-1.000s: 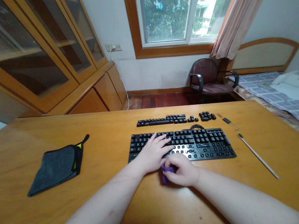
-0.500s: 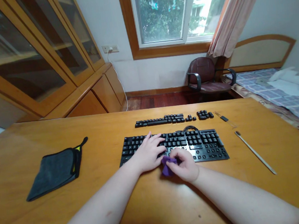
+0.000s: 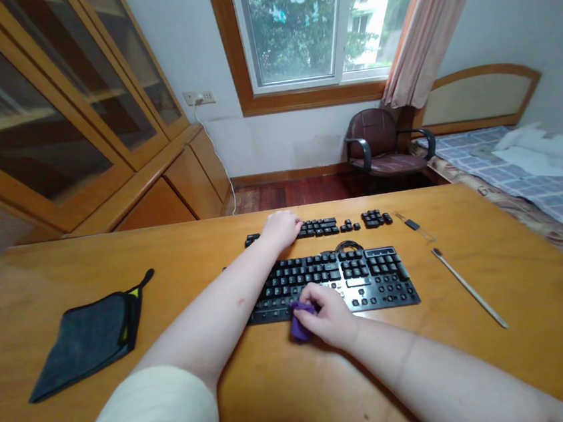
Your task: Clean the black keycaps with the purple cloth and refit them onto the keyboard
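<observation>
My left hand (image 3: 281,228) reaches over the keyboard to the row of loose black keycaps (image 3: 324,226) near the desk's far edge. Its fingers are bent together at the keycaps; whatever they pinch, if anything, is hidden. A crumpled purple cloth (image 3: 301,330) is held in my right hand (image 3: 328,313), thumb and fingers closed around it, at the front edge of the black keyboard (image 3: 318,269). Keycaps fill the keyboard's upper rows, while bare switches show in the lower part and at the right. My left forearm covers the keyboard's left end.
A folded dark grey cloth (image 3: 90,335) lies on the desk (image 3: 262,408) at left. To the right are a long thin brush (image 3: 471,289) and a wire keycap puller (image 3: 412,224). Smaller groups of keycaps (image 3: 377,218) sit at the back. Beyond stands an office chair (image 3: 375,141).
My left hand has left the keyboard and moved forward to the loose keycaps, its fingers now drawn in. My right hand keeps the purple cloth near the keyboard's front edge. The view has shifted slightly.
</observation>
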Motion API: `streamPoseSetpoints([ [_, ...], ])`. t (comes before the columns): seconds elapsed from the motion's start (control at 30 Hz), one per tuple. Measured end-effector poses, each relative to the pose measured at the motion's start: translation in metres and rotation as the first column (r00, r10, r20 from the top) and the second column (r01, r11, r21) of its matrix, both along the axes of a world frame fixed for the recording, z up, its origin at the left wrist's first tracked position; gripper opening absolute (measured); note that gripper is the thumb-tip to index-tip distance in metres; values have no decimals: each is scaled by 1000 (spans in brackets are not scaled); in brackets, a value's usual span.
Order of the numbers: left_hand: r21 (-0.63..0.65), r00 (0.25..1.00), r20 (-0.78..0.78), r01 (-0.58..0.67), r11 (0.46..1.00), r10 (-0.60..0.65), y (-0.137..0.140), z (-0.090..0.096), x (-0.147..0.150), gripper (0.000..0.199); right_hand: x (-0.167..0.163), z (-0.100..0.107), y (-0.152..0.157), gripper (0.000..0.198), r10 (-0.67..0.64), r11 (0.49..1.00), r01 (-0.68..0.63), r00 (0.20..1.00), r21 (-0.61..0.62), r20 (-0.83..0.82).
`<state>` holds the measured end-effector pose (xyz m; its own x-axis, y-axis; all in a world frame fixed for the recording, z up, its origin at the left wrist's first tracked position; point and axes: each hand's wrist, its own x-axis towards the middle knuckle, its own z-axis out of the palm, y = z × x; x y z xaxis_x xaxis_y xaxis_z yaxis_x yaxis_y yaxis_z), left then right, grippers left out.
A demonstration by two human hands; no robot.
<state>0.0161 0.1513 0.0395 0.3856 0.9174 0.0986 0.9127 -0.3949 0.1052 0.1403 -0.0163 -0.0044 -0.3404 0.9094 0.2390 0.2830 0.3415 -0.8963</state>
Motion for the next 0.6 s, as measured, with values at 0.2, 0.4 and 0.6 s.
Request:
streamPoseSetpoints([
  [0.2,-99,999,-31,-28,995,25,39,-18,11,27,-1,-1,1,8,0,1000,0,1000,4,-4],
  [0.4,-141,999,-22,-37,989,35,46,-27,13,29,-1,-1,2,10,-11,1000,10,1000,-21,-9],
  [0.6,-149,998,-1,-59,987,60,54,-27,12,29,-2,-1,2,10,-24,999,23,999,-37,-27],
])
